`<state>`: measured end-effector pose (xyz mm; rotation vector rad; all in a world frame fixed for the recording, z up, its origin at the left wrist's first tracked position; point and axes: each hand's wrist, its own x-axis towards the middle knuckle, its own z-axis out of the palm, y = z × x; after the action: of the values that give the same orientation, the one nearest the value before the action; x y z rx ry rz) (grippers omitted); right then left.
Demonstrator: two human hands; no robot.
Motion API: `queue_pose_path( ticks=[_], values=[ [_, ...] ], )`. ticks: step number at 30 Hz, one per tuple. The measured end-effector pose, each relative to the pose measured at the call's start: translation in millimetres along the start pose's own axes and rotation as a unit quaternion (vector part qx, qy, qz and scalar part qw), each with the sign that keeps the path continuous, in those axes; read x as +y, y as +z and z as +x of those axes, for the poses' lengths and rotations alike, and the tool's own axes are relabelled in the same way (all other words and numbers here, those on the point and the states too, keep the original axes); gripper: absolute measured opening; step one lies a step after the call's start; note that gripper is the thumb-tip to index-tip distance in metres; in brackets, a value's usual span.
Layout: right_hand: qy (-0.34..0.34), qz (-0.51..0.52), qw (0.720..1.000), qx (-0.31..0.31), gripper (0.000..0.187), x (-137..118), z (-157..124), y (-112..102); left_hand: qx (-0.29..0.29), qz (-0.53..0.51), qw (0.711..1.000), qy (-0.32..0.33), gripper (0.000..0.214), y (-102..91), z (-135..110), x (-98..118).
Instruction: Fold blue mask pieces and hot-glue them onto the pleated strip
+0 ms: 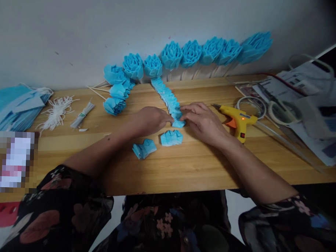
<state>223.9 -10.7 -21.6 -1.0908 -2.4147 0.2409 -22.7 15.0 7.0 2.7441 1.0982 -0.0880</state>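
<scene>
At far left: mask stack (pixel 11 111).
Left hand (pixel 154 120): curled, fingertip at the near end of the pleated strip (pixel 166 97); pinch, cannot tell.
Folded pieces (pixel 171 138): two, set back from the tabletop (pixel 180 174)'s front edge.
Pleated strip: between both hands.
Right hand (pixel 199 121): fingers slightly apart, at its right edge; pinch, cannot tell.
Glue gun (pixel 241 123): beside that hand, narrow gap.

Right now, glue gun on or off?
Looks on: a small orange light glows on the yellow glue gun, above its red switch in the picture. Can't tell whether the nozzle is hot.
</scene>
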Motion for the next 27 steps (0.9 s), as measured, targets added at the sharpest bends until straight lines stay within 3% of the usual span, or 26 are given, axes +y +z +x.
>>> queue_pose_path(
  ticks=[6,10,13,17,21,24,27],
  values=[
    [0.006,-0.003,1.000,0.009,0.033,-2,0,1,-0.004,0.015,1.000,0.018,0.040,0.0,1,4],
    [0.036,0.008,0.995,0.093,0.033,3,0,-17,0.003,-0.004,0.999,0.044,0.039,-2.1,-2,3],
    [0.075,-0.029,0.993,0.083,0.032,10,11,-31,0.014,-0.017,0.999,0.046,0.037,-4.6,-4,4],
    [0.113,-0.081,0.990,-0.004,0.033,11,55,-32,0.012,-0.001,0.999,0.034,0.037,-8.3,-5,10],
    [0.184,-0.126,0.969,-0.102,0.035,11,115,-12,0.002,0.019,1.000,0.018,0.035,-8.3,-3,15],
    [0.267,-0.117,0.949,-0.123,0.037,16,153,8,0.009,0.038,0.999,0.019,0.031,-5.6,-2,16],
    [0.296,-0.112,0.941,-0.122,0.037,22,175,23,0.018,0.036,0.999,0.028,0.030,-4.5,-2,15]
  ],
)
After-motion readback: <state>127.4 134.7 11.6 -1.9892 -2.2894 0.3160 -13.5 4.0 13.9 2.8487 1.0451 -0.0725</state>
